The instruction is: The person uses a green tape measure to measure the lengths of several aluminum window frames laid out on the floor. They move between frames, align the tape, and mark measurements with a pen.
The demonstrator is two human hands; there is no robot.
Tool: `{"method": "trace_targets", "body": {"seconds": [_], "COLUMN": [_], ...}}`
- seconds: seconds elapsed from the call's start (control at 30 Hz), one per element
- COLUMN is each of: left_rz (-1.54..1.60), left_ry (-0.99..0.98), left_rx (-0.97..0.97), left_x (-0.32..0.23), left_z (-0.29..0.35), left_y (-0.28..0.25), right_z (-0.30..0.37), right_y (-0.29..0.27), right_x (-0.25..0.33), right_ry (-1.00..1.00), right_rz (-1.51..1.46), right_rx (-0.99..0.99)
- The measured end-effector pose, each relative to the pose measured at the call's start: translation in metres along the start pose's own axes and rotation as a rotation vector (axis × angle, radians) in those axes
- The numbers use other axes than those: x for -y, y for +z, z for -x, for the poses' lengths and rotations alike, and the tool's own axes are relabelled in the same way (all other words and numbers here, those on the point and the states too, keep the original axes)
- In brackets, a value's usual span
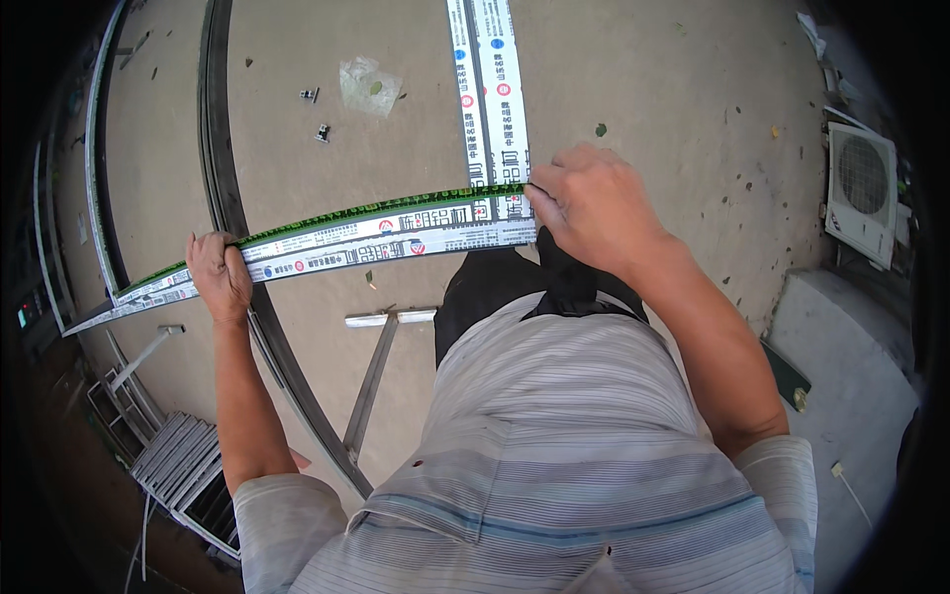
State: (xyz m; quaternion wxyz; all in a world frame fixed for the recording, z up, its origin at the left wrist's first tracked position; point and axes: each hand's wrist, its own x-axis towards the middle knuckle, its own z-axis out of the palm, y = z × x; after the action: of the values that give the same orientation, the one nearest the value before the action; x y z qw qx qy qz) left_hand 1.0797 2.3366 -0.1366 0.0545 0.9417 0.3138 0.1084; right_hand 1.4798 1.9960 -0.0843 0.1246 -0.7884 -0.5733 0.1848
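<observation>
A frame of metal profiles, covered in white printed protective film, lies across in front of me; its near bar runs left to right. Along the bar's far edge stretches a narrow green strip with dark marks, which looks like a tape measure blade. My left hand is closed over the bar and the strip, its thumb on the near side. At the frame's right corner, my right hand pinches the strip's end between thumb and fingers. Two upright bars run away from that corner.
Dark support rails pass under the frame on the left, with a metal stand leg below. Two small fittings and a clear plastic bag lie on the floor. An air-conditioner unit stands right; stacked profiles lie lower left.
</observation>
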Motion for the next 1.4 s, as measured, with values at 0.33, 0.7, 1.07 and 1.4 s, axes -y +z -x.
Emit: {"method": "trace_targets", "body": {"seconds": [0.33, 0.7, 1.07, 1.4], "left_rz": [0.016, 0.003, -0.002, 0.005], "left_ry": [0.015, 0.027, 0.015, 0.018], "left_rx": [0.011, 0.0, -0.029, -0.04], "left_x": [0.007, 0.01, 0.006, 0.007], "left_z": [0.001, 0.001, 0.001, 0.002], "left_y": [0.002, 0.002, 0.002, 0.004], "right_z": [0.0, 0.0, -0.001, -0.002], "right_y": [-0.002, -0.005, -0.009, -0.013], "right_x": [0.002, 0.005, 0.008, 0.01], "right_ry": [0.009, 0.015, 0.035, 0.056], "right_rz": [0.003, -0.012, -0.015, 0.002], "right_rx": [0.013, 0.014, 0.039, 0.055]}}
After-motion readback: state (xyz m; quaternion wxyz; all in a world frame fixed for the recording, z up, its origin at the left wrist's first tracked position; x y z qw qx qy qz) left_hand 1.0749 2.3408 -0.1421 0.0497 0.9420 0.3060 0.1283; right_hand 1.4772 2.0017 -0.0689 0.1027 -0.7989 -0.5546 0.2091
